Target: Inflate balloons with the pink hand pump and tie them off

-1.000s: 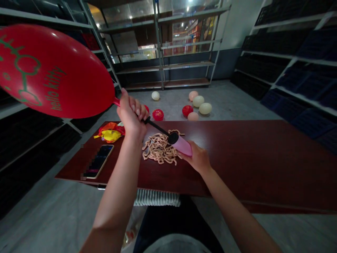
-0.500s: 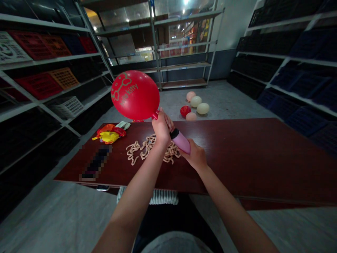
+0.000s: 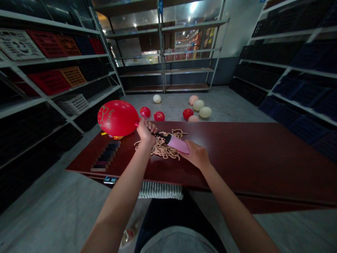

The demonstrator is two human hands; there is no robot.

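My left hand [image 3: 146,133] is closed around the neck of an inflated red balloon [image 3: 118,117] with printed lettering, at the black nozzle end of a pump. My right hand [image 3: 196,154] grips the pink body of this balloon pump [image 3: 178,144]. A stretch of black shaft shows between the pink body and my left fingers. Below the pump, a heap of tan, twisted strings [image 3: 164,150] lies on the dark red table [image 3: 244,154]. The balloon mostly hides some yellow and orange deflated balloons [image 3: 116,137] at the table's left.
A blurred-out dark flat object [image 3: 106,155] lies on the table's left side. Several inflated balloons rest on the floor beyond, among them a pale one [image 3: 205,112] and a red one [image 3: 159,116]. Shelves with crates [image 3: 50,81] stand left and right, and a metal rack [image 3: 184,70] behind.
The red balloon and my left hand have moved left and down, away from my right hand. More of the pump's black shaft shows. The view has shifted, bringing more floor balloons into sight.
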